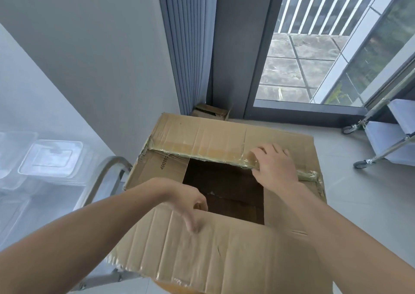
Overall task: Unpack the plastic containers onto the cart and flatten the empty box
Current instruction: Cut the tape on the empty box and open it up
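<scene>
Cardboard box (157, 165): stood on the floor between two carts, flaps part open, inside dark.
Left hand (186, 201): fingers curled over the near flap (224, 253) at its inner edge, one digit stretched on top, blurred.
Right hand (274, 165): fingers apart, lying flat on the far flap (202, 132) at its taped edge.
Plastic containers (51, 159): clear, stacked on the steel cart (112, 165) left of the box.
Second cart (386, 145): right, by the glass door.
</scene>
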The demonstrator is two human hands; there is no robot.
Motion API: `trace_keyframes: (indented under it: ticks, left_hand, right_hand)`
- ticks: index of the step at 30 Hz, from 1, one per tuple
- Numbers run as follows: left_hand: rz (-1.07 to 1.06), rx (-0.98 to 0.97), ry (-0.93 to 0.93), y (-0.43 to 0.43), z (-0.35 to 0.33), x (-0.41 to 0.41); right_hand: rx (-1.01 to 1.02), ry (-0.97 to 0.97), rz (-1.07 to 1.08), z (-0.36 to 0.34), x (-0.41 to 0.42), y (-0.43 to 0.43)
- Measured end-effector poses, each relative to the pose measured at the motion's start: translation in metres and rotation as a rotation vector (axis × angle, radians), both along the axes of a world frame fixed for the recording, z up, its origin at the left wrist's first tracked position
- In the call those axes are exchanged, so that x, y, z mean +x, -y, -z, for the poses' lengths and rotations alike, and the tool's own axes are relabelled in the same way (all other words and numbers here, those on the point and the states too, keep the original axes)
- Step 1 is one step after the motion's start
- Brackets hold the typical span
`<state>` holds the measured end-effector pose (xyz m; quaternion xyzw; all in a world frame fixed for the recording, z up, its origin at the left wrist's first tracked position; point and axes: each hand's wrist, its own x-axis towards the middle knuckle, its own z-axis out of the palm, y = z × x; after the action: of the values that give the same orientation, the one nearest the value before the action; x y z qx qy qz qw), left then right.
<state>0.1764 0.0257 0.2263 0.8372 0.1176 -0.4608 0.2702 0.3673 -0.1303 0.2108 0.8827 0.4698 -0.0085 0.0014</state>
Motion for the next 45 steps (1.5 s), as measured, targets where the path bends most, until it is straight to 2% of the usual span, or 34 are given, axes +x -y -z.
trace_keyframes:
  ticks: [2, 4, 9, 14, 18, 21, 24, 28, 31, 33, 39, 45]
  left_hand:
    - [-0.094, -0.072, 0.080, -0.013, -0.003, 0.006]
    - [-0.150, -0.040, 0.230, -0.024, -0.005, 0.015]
    - [-0.013, 0.245, 0.571, -0.054, -0.013, 0.033]
    - [-0.007, 0.503, 0.991, -0.091, -0.015, 0.051]
    - [0.026, 0.658, 1.178, -0.113, -0.020, 0.069]
    - [0.060, 0.761, 1.261, -0.121, -0.018, 0.082]
    - [0.036, 0.791, 1.172, -0.125, -0.017, 0.096]
    - [0.014, 0.764, 0.902, -0.133, -0.012, 0.118]
    - [0.028, 0.735, 0.757, -0.144, 0.003, 0.131]
    - [0.030, 0.713, 0.674, -0.148, 0.014, 0.137]
    - [-0.021, 0.606, 0.704, -0.149, 0.033, 0.144]
    - [-0.008, 0.592, 0.611, -0.149, 0.029, 0.143]
  right_hand:
    - [0.029, -0.016, -0.012, -0.006, 0.002, 0.002]
    - [0.083, -0.014, -0.005, -0.013, 0.001, 0.005]
    - [0.338, 0.078, 0.105, -0.040, 0.015, -0.005]
    - [0.479, 0.323, 0.229, -0.053, 0.034, -0.030]
    - [0.544, 0.387, 0.341, -0.060, 0.044, -0.058]
    - [0.589, 0.341, 0.336, -0.061, 0.055, -0.074]
    - [0.493, 0.193, 0.314, -0.050, 0.066, -0.084]
    - [0.236, 0.010, 0.281, -0.023, 0.077, -0.091]
    - [0.064, -0.058, 0.241, -0.003, 0.083, -0.093]
    - [0.021, -0.085, 0.198, 0.006, 0.085, -0.093]
    - [-0.083, -0.132, 0.108, 0.022, 0.091, -0.086]
    - [-0.123, -0.074, 0.098, 0.026, 0.092, -0.088]
